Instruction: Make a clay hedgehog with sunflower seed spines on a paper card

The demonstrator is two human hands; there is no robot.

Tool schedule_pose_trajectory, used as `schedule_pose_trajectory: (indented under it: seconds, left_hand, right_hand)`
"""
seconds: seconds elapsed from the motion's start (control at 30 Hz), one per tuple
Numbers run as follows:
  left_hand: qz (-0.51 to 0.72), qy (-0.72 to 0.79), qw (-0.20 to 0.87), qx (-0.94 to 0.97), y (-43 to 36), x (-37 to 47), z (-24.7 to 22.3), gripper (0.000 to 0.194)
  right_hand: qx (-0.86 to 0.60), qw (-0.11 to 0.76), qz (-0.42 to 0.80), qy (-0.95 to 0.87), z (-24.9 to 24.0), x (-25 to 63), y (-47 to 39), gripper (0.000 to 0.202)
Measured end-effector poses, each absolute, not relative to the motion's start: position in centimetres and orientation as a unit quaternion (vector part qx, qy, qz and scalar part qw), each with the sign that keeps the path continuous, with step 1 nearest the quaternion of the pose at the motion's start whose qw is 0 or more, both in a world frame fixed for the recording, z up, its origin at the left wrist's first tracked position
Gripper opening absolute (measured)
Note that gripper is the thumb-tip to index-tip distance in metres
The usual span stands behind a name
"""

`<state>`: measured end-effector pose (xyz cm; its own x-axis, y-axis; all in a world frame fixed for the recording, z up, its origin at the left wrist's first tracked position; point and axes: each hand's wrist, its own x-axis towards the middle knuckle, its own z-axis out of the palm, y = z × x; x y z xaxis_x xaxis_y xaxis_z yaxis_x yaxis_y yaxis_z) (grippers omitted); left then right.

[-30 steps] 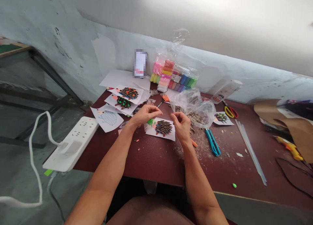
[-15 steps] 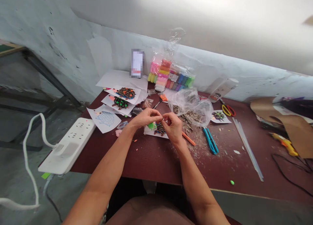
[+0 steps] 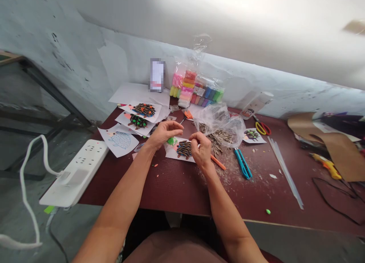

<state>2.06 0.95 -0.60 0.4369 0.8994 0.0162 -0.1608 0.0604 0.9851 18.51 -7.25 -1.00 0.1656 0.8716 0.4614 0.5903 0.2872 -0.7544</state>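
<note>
My left hand (image 3: 166,134) is curled around a lump of green modelling clay (image 3: 171,141) in clear plastic, its thumb and forefinger stretched to the right. Across a small gap, my right hand (image 3: 202,148) pinches thumb and fingers together; whatever is between them is too small to make out. Below both hands lies a hedgehog card (image 3: 184,149) with rows of dark, seed-like spines, its right part hidden by my right hand. An orange stick-like tool (image 3: 218,162) lies beside that hand.
Plastic bag (image 3: 219,120) with spilled husks behind; blue cutter (image 3: 243,164), scissors (image 3: 262,127), glue sticks (image 3: 286,173) and glue gun (image 3: 326,166) to the right. Finished hedgehog cards (image 3: 138,121), a drawn hedgehog sheet (image 3: 118,140) and a power strip (image 3: 74,173) to the left. Clay packs (image 3: 196,90) by the wall.
My hands, fingertips together before, have come apart. The left fingers have opened out somewhat, and the right hand has drawn down over the card, more of which now shows.
</note>
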Motion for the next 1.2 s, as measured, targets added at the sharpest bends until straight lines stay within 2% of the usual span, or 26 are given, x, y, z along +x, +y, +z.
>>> schedule_pose_trajectory:
  seconds: [0.23, 0.43, 0.6, 0.77, 1.07, 1.2]
  left_hand:
    - [0.373, 0.354, 0.625, 0.587, 0.8, 2.5, -0.4, 0.053]
    - [0.342, 0.338, 0.630, 0.610, 0.7, 2.5, -0.3, 0.054]
    - [0.300, 0.334, 0.620, 0.643, 0.7, 2.3, -0.4, 0.054]
    - [0.276, 0.316, 0.594, 0.687, 0.9, 2.2, -0.4, 0.054]
    - [0.269, 0.312, 0.601, 0.685, 1.0, 1.7, -0.6, 0.048]
    - [0.322, 0.353, 0.577, 0.662, 1.3, 1.7, -1.0, 0.045]
  right_hand:
    - [-0.584, 0.510, 0.197, -0.600, -1.6, 18.1, -7.2, 0.023]
    - [-0.563, 0.513, 0.318, -0.564, -1.8, 17.5, -7.6, 0.027]
    - [-0.563, 0.539, 0.249, -0.575, -1.5, 17.9, -7.4, 0.016]
    - [-0.567, 0.526, 0.216, -0.596, -1.3, 18.0, -7.3, 0.009]
    - [-0.559, 0.518, 0.197, -0.617, -1.2, 18.3, -7.2, 0.013]
    - [-0.600, 0.506, 0.198, -0.588, -1.2, 19.6, -6.8, 0.015]
